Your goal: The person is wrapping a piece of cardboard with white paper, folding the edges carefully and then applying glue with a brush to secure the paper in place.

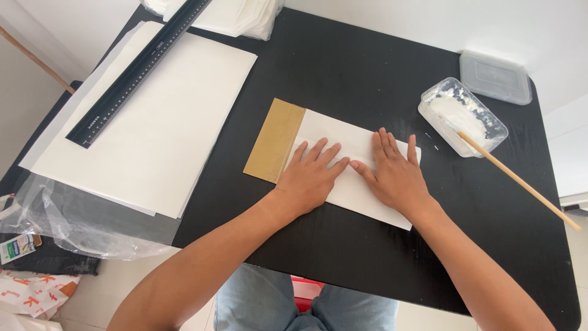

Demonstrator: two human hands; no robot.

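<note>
My left hand [309, 175] and my right hand [395, 171] lie flat side by side, fingers spread, pressing down on a white sheet of paper [343, 132]. The sheet lies over a brown cardboard piece [275, 140] whose left strip sticks out uncovered. Both rest on the black table [343, 67]. My thumbs nearly touch in the middle of the sheet. Neither hand grips anything.
A clear tub of white paste [462, 116] with a wooden stick [520, 182] stands at the right, its lid [496, 76] behind it. A stack of large white sheets [159, 122] with a black ruler [138, 67] lies at the left, over clear plastic wrap [79, 227].
</note>
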